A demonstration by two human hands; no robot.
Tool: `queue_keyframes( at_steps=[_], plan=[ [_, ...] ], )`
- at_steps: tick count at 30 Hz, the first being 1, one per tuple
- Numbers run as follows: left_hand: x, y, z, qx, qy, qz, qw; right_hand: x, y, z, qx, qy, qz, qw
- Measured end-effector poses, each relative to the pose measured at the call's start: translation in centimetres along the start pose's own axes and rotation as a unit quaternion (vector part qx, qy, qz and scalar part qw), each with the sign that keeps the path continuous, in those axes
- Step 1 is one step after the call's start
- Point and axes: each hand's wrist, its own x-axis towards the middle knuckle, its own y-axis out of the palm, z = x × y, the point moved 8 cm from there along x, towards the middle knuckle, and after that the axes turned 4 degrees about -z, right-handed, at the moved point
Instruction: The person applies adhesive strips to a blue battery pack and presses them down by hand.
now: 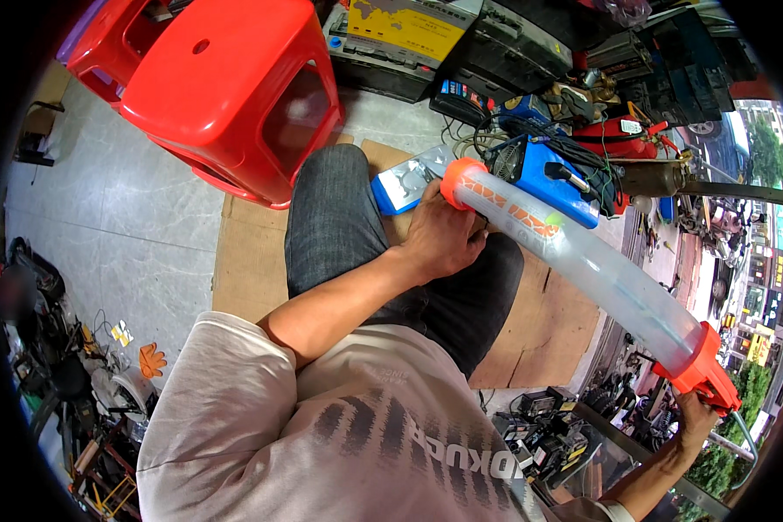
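Observation:
A caulking gun [600,270] with a long clear barrel and orange-red ends slants across my right side. My left hand [439,233] is closed at its upper end, fingertips tucked against the orange front cap [464,183]. At the far lower right, my right hand [696,416] grips the orange handle [712,378], with the trigger partly hidden by the fingers. A bent metal rod [751,444] sticks out behind the handle. Cracked orange patterning marks the barrel near the cap, and no filling can be made out inside. Beyond my left hand lies a blue and clear package [404,184].
Cardboard [250,261] lies under my legs. Stacked red plastic stools [226,78] stand ahead on the left. A blue machine [552,178], cables and a red tank [613,137] crowd the far right. Motorbikes [48,348] and an orange glove [152,360] are at left.

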Motion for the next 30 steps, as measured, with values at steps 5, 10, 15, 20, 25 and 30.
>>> queue_keyframes(
  at_steps=[5,10,15,20,25,30],
  plan=[
    [-0.2,-0.1,0.2,-0.020,-0.005,-0.007,1.000,0.2,-0.7,0.4,-0.089,-0.064,0.013,0.994],
    [-0.2,-0.2,0.3,-0.035,0.003,-0.024,0.999,0.4,0.3,3.6,-0.141,-0.124,0.025,0.982],
    [-0.4,-1.1,0.0,-0.056,0.023,-0.052,0.997,0.5,1.0,5.9,-0.138,-0.137,0.026,0.981],
    [-0.7,-1.3,0.0,-0.043,0.040,-0.098,0.993,1.8,3.6,9.8,-0.196,-0.197,0.079,0.957],
    [-0.9,-1.2,0.3,-0.070,0.020,-0.096,0.993,2.1,4.9,12.2,-0.222,-0.255,0.067,0.939],
    [-1.2,-1.0,0.1,-0.064,0.034,-0.095,0.993,1.9,6.1,14.7,-0.173,-0.242,0.084,0.951]
  ],
)
